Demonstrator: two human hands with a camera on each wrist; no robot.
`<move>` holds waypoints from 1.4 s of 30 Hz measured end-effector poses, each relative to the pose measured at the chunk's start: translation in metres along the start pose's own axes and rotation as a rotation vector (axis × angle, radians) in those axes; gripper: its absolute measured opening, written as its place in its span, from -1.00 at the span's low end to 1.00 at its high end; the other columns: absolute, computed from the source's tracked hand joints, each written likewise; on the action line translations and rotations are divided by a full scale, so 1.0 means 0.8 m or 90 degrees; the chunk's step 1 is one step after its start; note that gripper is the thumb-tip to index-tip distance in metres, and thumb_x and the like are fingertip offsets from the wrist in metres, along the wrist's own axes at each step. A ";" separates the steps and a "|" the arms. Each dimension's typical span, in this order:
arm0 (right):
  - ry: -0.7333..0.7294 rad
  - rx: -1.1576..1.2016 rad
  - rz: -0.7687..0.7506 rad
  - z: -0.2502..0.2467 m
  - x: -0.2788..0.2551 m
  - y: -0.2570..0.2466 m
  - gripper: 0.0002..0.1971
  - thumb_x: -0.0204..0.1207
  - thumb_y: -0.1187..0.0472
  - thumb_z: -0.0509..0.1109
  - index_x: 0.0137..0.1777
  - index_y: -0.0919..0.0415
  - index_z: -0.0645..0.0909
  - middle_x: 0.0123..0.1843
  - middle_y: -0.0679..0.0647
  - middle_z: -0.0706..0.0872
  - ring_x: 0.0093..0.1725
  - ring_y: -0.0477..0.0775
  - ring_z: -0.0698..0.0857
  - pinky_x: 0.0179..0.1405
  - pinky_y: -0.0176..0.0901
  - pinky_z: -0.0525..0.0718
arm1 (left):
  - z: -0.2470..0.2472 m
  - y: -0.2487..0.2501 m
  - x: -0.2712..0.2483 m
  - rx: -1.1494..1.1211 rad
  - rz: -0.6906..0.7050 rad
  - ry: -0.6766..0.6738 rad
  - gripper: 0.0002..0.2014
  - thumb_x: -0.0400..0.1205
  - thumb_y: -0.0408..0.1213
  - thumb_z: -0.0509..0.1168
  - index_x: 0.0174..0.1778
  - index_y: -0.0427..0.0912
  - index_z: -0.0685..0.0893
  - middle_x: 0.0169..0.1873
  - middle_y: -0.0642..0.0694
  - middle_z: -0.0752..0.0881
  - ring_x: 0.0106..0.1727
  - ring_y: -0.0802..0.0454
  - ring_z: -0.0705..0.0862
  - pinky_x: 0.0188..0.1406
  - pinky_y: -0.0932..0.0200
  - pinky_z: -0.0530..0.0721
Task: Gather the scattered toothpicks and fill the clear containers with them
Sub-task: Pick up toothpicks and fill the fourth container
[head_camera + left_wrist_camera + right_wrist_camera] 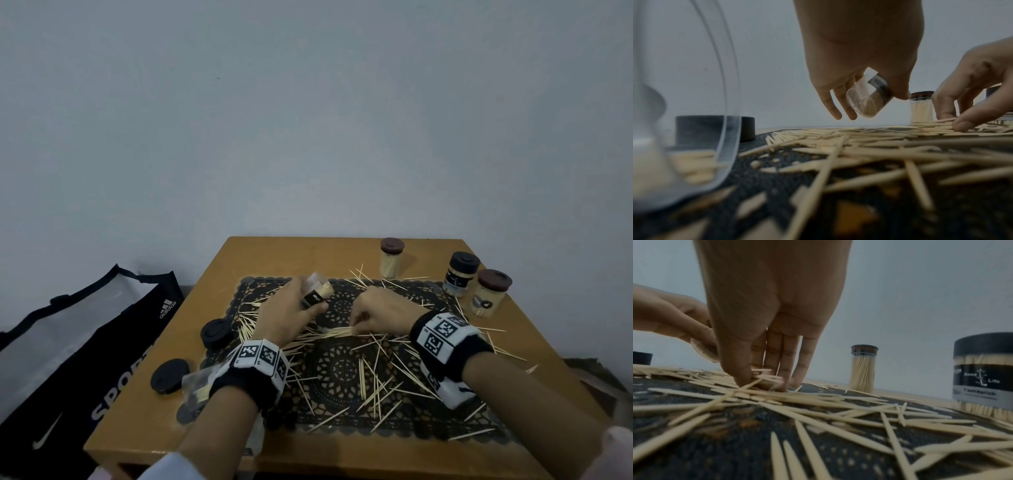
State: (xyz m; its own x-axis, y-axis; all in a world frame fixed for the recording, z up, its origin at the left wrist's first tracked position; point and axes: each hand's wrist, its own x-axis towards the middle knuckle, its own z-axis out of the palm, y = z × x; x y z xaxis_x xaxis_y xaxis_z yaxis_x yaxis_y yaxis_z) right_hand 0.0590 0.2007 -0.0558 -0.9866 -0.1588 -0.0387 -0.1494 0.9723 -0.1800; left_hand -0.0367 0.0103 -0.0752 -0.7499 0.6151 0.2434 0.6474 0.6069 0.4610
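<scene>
three capped jars (392, 258), two loose lids (215, 333)

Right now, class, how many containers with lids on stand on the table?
3, all at the table's far right: a brown-lidded container farthest back, a black-lidded container nearer, another brown-lidded one beside it. The wrists may hide others.

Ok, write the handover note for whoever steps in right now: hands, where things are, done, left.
Left hand holds a small clear container tilted above the mat, lid off, some toothpicks inside.
Right hand is down on the mat, its grip pinching a bundle of toothpicks.
Done: three capped containers stand filled at the table's far right.
Left: many loose toothpicks remain across the mat and table. Two black lids lie at the left, beside another clear container lying at the left wrist.
</scene>
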 end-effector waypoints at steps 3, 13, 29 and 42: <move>0.025 -0.055 0.025 0.002 0.000 0.001 -0.85 0.54 0.04 0.40 -0.06 0.07 0.76 -0.11 -0.09 0.76 -0.19 -0.14 0.64 -0.23 -0.30 0.51 | 0.000 -0.001 0.001 0.006 -0.002 -0.004 -0.46 0.59 0.21 0.32 0.32 -0.09 0.46 0.03 0.06 0.63 -0.08 0.12 0.51 -0.18 0.12 0.41; 0.156 -0.211 0.035 0.004 0.005 0.002 -0.74 0.69 0.00 0.20 0.07 0.07 0.69 -0.06 -0.02 0.76 -0.04 0.00 0.71 -0.21 -0.20 0.47 | -0.002 -0.006 0.000 0.039 -0.032 0.086 -0.47 0.60 0.08 0.37 0.38 -0.13 0.45 0.17 -0.02 0.62 0.11 0.04 0.59 -0.12 0.19 0.48; 0.360 -0.225 -0.017 0.008 0.008 0.003 -0.85 0.61 0.08 0.36 -0.15 0.08 0.67 -0.31 -0.09 0.69 -0.43 -0.04 0.63 -0.55 -0.14 0.60 | 0.009 -0.006 0.006 -0.049 0.067 -0.018 -0.43 0.48 -0.07 0.54 0.36 -0.06 0.51 0.23 0.04 0.62 0.17 0.08 0.58 0.07 0.20 0.51; 0.434 -0.105 -0.131 0.001 0.007 -0.015 -0.74 0.34 0.43 0.56 0.00 0.23 0.64 -0.26 0.03 0.69 -0.42 0.00 0.64 -0.52 -0.16 0.63 | 0.015 -0.006 0.009 -0.149 0.076 -0.098 -0.45 0.45 0.09 0.53 0.28 -0.01 0.53 0.03 0.09 0.70 -0.04 0.12 0.66 -0.01 0.07 0.65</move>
State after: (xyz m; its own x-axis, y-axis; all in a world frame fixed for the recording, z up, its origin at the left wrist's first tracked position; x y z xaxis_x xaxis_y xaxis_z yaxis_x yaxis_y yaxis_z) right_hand 0.0555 0.1882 -0.0548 -0.7513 -0.2508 0.6105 -0.2913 0.9560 0.0342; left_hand -0.0434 0.0177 -0.0859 -0.6292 0.7552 0.1840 0.6674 0.4036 0.6258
